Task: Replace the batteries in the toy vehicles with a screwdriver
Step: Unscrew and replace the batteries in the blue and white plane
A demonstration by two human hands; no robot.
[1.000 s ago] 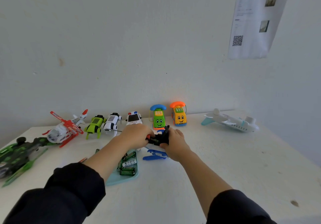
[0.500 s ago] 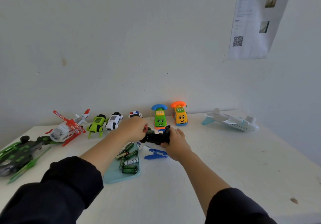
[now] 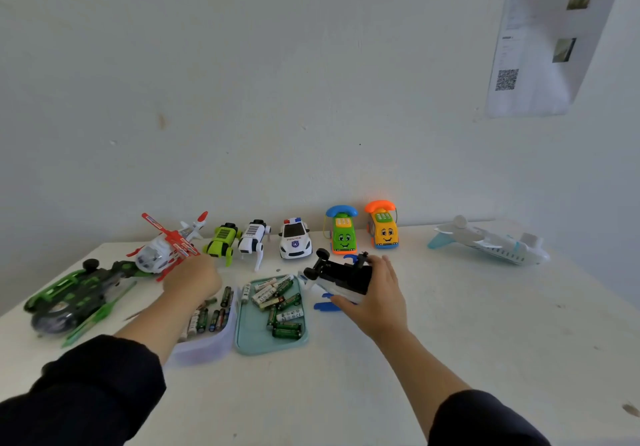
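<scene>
My right hand [image 3: 375, 298] grips an upturned toy vehicle [image 3: 341, 274] with a black underside, white body and blue parts, just right of the teal tray [image 3: 256, 343] of loose batteries [image 3: 280, 302]. My left hand [image 3: 192, 277] hovers over the far end of a lilac tray [image 3: 211, 345] that holds more batteries [image 3: 207, 319]. I see only its back. Its fingers curl down out of sight, and no screwdriver shows in it.
Along the wall stand a red-white helicopter [image 3: 169, 246], a lime car [image 3: 223, 239], a white robot dog [image 3: 254, 238], a police car [image 3: 294, 239], green [image 3: 343, 234] and yellow [image 3: 382, 229] phone cars and a white plane [image 3: 491, 243]. A green-black helicopter [image 3: 74, 295] lies far left.
My left hand left the toy, where it held a red-handled tool, and swung left over the lilac tray. My right hand still holds the toy, now tilted up.
</scene>
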